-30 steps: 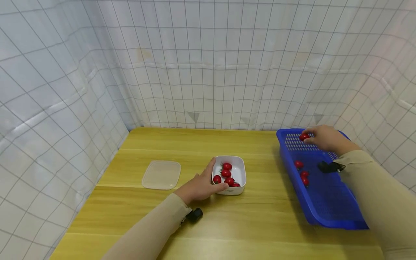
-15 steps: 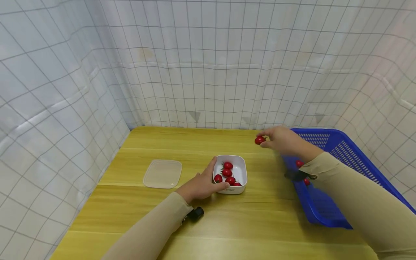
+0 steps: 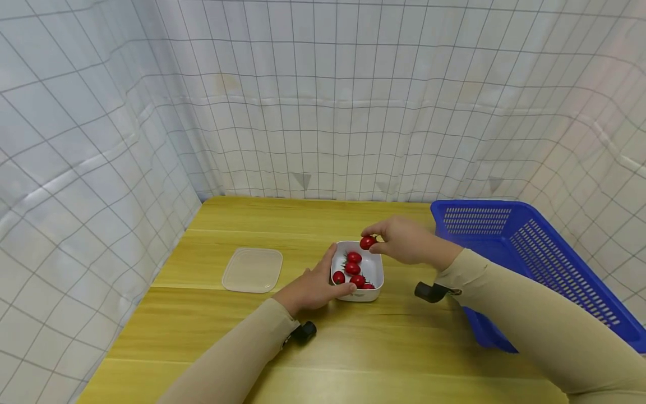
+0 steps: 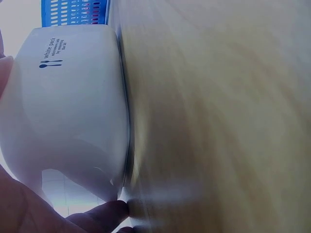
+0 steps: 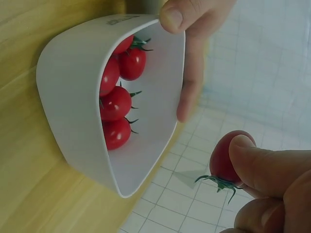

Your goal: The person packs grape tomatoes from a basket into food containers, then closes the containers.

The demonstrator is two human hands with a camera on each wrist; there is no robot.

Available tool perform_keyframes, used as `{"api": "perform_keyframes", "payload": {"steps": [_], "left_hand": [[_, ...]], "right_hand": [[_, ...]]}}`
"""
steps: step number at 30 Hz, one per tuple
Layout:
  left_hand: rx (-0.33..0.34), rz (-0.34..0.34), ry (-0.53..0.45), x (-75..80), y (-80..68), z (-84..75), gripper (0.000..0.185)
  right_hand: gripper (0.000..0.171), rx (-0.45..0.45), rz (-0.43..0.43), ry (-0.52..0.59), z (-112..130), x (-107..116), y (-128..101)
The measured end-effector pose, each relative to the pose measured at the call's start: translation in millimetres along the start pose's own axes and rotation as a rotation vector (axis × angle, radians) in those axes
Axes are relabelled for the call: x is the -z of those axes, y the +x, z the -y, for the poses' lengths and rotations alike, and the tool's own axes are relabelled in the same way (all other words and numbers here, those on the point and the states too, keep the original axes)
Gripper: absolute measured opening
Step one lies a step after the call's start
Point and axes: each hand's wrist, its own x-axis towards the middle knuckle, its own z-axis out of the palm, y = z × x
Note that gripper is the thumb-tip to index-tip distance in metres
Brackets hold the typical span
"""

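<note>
A small square white container (image 3: 359,298) stands on the wooden table, holding several red cherry tomatoes (image 3: 353,269). My left hand (image 3: 314,289) grips it at the near left corner, with the thumb over the front rim and the fingers along the left side. Over the container's far right rim, my right hand (image 3: 407,241) pinches one cherry tomato (image 5: 224,158) between thumb and fingers. Its green stem top shows in the right wrist view. In the left wrist view, printed lettering marks the container's wall (image 4: 77,92).
A flat, translucent square lid (image 3: 252,270) lies on the table to the left. A blue slotted plastic basket (image 3: 560,258) stands at the right, partly covered by my right forearm. White gridded curtain (image 3: 323,112) encloses the back and sides.
My right hand has carried the cherry tomato out of the blue basket, leftwards and down to the white container. My left hand has stayed on the container.
</note>
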Motion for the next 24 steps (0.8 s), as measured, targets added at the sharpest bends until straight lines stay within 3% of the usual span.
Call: {"api": "perform_keyframes", "payload": {"steps": [7,24], "left_hand": [[-0.002,0.0,0.001,-0.6,1.1,1.1,0.113],[-0.016,0.001,-0.002,-0.4,1.0,2.1,0.114]], "right_hand": [[0.039,0.032,0.004,-0.007,0.3,-4.9,0.4],[0.046,0.014,0.065,0.01,4.5,-5.5,-1.0]]}}
